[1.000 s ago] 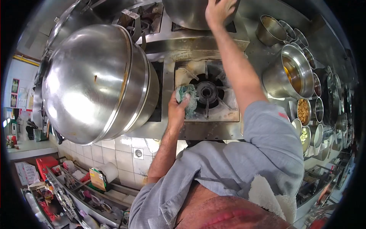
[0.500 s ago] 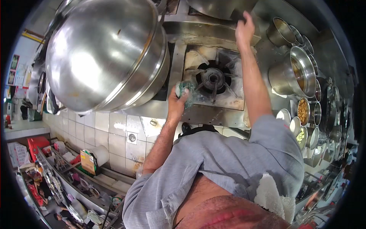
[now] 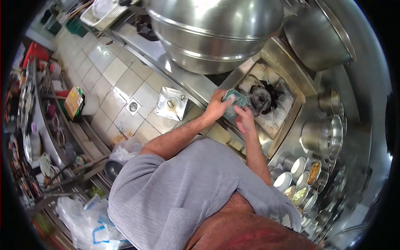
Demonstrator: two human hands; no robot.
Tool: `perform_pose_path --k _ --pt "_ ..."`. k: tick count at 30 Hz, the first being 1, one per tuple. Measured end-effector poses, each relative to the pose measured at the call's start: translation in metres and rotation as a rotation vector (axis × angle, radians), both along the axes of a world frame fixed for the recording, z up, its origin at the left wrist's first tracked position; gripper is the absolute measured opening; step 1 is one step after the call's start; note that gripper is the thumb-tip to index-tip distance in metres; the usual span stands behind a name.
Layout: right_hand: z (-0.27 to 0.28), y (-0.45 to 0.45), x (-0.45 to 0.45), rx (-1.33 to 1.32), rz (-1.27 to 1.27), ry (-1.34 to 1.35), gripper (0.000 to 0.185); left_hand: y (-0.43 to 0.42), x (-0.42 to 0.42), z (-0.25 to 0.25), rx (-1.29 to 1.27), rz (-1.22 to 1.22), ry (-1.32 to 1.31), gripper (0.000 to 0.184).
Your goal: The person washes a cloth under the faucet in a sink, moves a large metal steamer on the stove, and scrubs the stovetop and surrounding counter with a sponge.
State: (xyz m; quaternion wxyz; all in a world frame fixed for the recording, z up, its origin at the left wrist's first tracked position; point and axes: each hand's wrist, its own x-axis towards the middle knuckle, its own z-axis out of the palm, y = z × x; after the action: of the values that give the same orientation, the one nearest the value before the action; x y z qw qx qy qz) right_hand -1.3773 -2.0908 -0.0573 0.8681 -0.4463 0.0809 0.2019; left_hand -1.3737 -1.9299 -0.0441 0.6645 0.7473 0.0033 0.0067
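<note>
A: What's the largest thing there?

B: A huge, shiny domed steel vessel (image 3: 212,33), left of the round dark metal burner (image 3: 262,100). A deep grey steel pot (image 3: 314,39) stands beyond the burner, and a smaller cylindrical steel pot (image 3: 313,134) sits to its right.

A: And the hands?

B: Just beside the burner, on its near left. The left hand (image 3: 216,106) is clamped on a crumpled green mesh cloth (image 3: 236,98). The right hand (image 3: 245,119) has its fingertips at the cloth's lower edge; I can't tell whether they grip it.

A: So the cloth is by the burner too?

B: Yes, just left of it, close to its rim.

A: What could go wrong?

B: I'd judge that loose mesh could snag on the burner if it sags, and hot metal, if there is any, could burn fingers straying onto it.
</note>
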Motion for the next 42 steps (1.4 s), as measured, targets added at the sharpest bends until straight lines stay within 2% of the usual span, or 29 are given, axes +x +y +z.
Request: perform_pose_path --k 1,3,4,6,9,11,13,14,17,19,20,22,23,24,26,31,32,36,39,40,42 --pt "0.0 0.008 -0.005 -0.064 0.042 -0.007 0.033 0.01 -0.009 0.004 -0.005 -0.035 0.077 0.044" --pt "0.009 0.025 -0.014 -0.16 0.107 0.001 0.034 0.03 -0.026 -0.004 0.014 0.001 0.021 0.045" --pt "0.006 0.029 -0.016 -0.148 0.132 -0.014 0.034 0.042 -0.035 -0.01 0.045 0.005 -0.018 0.046" --pt "-0.01 0.04 -0.024 -0.185 0.185 0.0 0.035 0.066 -0.057 -0.011 0.112 0.075 0.071 0.051" --pt "-0.023 0.054 -0.044 -0.222 0.223 0.001 0.032 0.109 -0.085 -0.039 0.101 0.134 0.153 0.05" --pt "-0.024 0.061 -0.053 -0.269 0.228 -0.025 0.03 0.14 -0.095 -0.055 0.016 0.227 0.091 0.046" --pt "-0.033 0.065 -0.068 -0.469 0.213 -0.031 0.029 0.176 -0.1 -0.069 -0.045 0.236 0.155 0.041" --pt "-0.041 0.066 -0.073 -0.475 0.188 -0.041 0.029 0.197 -0.101 -0.062 0.173 0.225 0.211 0.039" --pt "-0.056 0.071 -0.086 -0.52 0.176 0.014 0.031 0.249 -0.096 -0.053 0.185 0.186 0.3 0.039" --pt "-0.061 0.082 -0.09 -0.653 0.16 0.048 0.03 0.29 -0.086 -0.053 0.271 0.141 0.335 0.044" --pt "-0.066 0.091 -0.095 -0.641 0.134 0.055 0.03 0.313 -0.085 -0.064 0.287 0.117 0.33 0.044" --pt "-0.073 0.105 -0.094 -0.744 0.114 0.14 0.028 0.356 -0.072 -0.093 0.764 0.071 -0.278 0.048" --pt "-0.082 0.112 -0.097 -0.745 0.098 0.147 0.028 0.381 -0.067 -0.093 0.783 -0.035 -0.135 0.052" --pt "-0.097 0.119 -0.096 -0.779 0.053 0.169 0.027 0.401 -0.057 -0.086 0.782 -0.045 -0.147 0.052" --pt "-0.111 0.136 -0.098 -0.811 -0.007 0.189 0.026 0.435 -0.036 -0.059 0.446 -0.065 0.157 0.053" --pt "-0.103 0.173 -0.111 -0.817 -0.011 0.21 0.025 0.495 0.069 0.008 0.449 0.041 -0.124 0.04" --pt "-0.098 0.175 -0.113 -0.855 0.005 0.233 0.023 0.501 0.091 0.026 0.521 0.069 -0.204 0.038" --pt "-0.116 0.168 -0.111 -0.951 0.091 0.276 0.025 0.497 0.161 0.124 0.636 0.138 -0.392 0.034" --pt "-0.136 0.165 -0.11 -0.834 0.019 0.359 0.024 0.487 0.211 0.195 0.752 0.115 -0.533 0.031" --pt "-0.145 0.161 -0.109 -0.835 0.004 0.355 0.024 0.485 0.236 0.208 0.712 0.151 -0.676 0.029" --pt "-0.166 0.154 -0.11 -0.917 0.007 0.446 0.024 0.48 0.285 0.25 0.802 0.101 -0.735 0.025"
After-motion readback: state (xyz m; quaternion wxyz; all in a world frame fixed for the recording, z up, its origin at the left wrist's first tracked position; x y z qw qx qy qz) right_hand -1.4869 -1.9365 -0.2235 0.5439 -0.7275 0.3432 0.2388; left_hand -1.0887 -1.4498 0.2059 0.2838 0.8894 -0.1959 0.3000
